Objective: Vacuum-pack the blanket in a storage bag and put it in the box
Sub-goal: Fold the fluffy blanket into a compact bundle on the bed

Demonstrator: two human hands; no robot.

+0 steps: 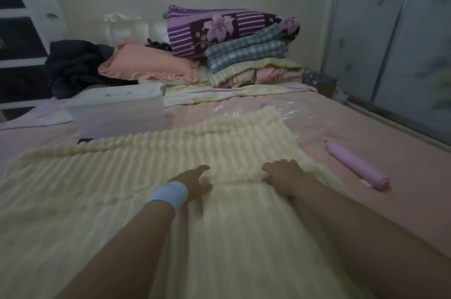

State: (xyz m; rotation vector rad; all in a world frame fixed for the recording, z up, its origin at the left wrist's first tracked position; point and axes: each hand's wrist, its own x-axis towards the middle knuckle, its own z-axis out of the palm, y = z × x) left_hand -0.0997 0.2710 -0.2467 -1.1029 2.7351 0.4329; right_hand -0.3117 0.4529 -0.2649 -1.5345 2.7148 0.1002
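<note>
So, the cream ribbed blanket (122, 189) was spread flat over the pink bed (366, 128), with most of the near side covered by it; its far edge was laid over part of a clear storage bag (290, 113), which could be seen poking out just beyond, shiny and crinkled. The right hand (285, 176) was set knuckles-up on the blanket near its right edge, fingers curled down into a raised fold, so a bit of the fabric was being gripped there; the left hand (195, 184) was laid on the blanket just beside it, fingers looking fairly straight and nothing held, though that hand was pretty blurred, so it's called with some caution. A pale blue wristband (170, 193) was worn on the left wrist.

The white box (117, 108) was parked on the bed just past the blanket's far edge, towards the left; its top looked closed, and it was kept well apart from both hands. A lilac cylinder (356, 164) was left lying on the sheet to the right of the blanket, near it but not touching.

Up at the head of the bed, a pink pillow (148, 64) was wedged between a heap of dark clothes (78, 67) and a stack of folded bedding (246, 64); a purple flowered quilt (219, 28) was piled on top of that stack. Wardrobe doors (390, 30) were seen along the right side.
</note>
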